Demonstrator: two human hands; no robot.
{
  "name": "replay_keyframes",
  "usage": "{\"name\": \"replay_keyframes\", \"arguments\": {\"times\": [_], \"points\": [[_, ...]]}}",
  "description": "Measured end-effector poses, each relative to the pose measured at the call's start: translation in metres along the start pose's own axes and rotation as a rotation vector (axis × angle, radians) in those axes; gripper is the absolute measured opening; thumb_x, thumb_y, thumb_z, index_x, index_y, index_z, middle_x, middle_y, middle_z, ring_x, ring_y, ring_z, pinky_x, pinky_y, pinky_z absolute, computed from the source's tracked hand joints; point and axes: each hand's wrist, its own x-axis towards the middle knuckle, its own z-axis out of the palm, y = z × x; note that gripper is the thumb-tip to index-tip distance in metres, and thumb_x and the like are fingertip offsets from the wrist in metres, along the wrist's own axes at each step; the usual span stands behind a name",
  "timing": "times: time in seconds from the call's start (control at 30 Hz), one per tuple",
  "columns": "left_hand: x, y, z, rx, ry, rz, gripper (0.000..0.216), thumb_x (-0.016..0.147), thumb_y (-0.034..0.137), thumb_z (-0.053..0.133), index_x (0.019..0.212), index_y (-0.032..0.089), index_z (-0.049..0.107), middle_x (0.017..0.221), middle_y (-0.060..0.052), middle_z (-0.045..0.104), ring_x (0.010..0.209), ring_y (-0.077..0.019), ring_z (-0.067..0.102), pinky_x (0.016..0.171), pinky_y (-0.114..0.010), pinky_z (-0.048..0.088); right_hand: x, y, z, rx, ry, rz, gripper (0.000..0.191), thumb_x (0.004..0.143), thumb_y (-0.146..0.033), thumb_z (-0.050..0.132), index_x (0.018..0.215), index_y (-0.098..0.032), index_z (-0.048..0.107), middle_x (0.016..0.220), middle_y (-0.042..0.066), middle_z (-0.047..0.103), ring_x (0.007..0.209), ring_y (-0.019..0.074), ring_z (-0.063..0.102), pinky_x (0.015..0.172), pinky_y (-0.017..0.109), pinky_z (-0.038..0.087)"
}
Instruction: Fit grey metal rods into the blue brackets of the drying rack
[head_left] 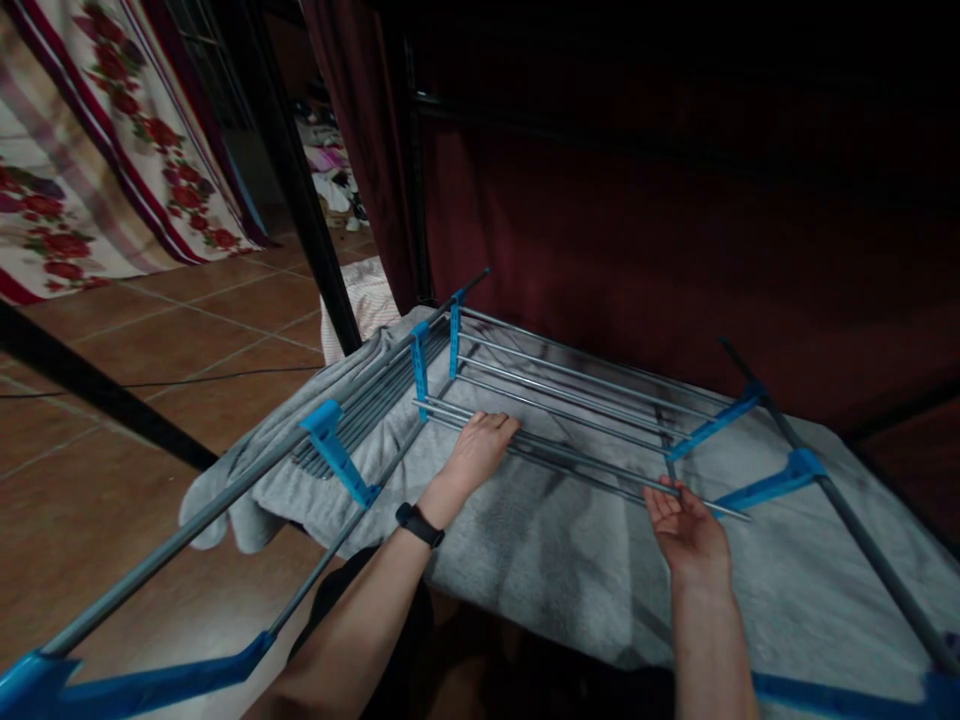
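Observation:
A rack frame of grey metal tubes with blue plastic brackets (336,455) lies across a grey blanket (525,540). My left hand (480,448), with a black band on its wrist, is closed from above around a thin metal rod (581,461) near the left bracket. Palm up, my right hand (688,530) pinches the same rod close to its right end, thumb over it and fingers beneath. The rod's right end rests by a blue right-side bracket (772,482); whether it is seated there I cannot tell. Several parallel rods (570,378) span the brackets behind.
A bundle of loose metal rods (360,410) lies on the blanket at left. Black bed posts (300,180) stand left, beside a tiled floor (202,330) with a dark cable. Dark red cloth (600,230) hangs behind; a flowered curtain (150,130) hangs farther left.

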Motion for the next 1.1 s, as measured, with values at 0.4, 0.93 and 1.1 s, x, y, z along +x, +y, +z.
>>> {"name": "replay_keyframes", "arguments": {"times": [0.4, 0.93, 1.1], "points": [[0.003, -0.003, 0.000, 0.011, 0.008, 0.013, 0.024, 0.098, 0.015, 0.045, 0.106, 0.020, 0.067, 0.093, -0.007, 0.068, 0.090, -0.0212, 0.063, 0.085, -0.036, 0.041, 0.002, 0.001, 0.007, 0.044, -0.012, -0.023, 0.010, 0.088, -0.014, 0.060, 0.084, -0.022, 0.065, 0.090, 0.002, 0.073, 0.088, 0.0122, 0.074, 0.083, 0.028, 0.065], [0.002, -0.049, 0.014, 0.002, 0.113, 0.047, 0.035, 0.096, 0.034, 0.041, 0.113, 0.019, 0.068, 0.106, -0.011, 0.075, 0.100, -0.0266, 0.069, 0.088, -0.037, 0.046, -0.017, 0.010, 0.045, 0.168, -0.122, -0.081, 0.015, 0.082, -0.020, 0.075, 0.073, -0.022, 0.064, 0.081, 0.001, 0.078, 0.080, 0.0151, 0.074, 0.088, 0.034, 0.060], [0.005, -0.055, 0.021, 0.015, 0.120, 0.067, 0.039, 0.098, 0.039, 0.038, 0.112, 0.018, 0.068, 0.105, -0.010, 0.075, 0.095, -0.0273, 0.070, 0.087, -0.038, 0.047, -0.011, 0.008, 0.048, 0.171, -0.137, -0.098, 0.014, 0.079, -0.024, 0.077, 0.075, -0.023, 0.064, 0.081, 0.001, 0.078, 0.080, 0.0160, 0.072, 0.086, 0.036, 0.061]]}}
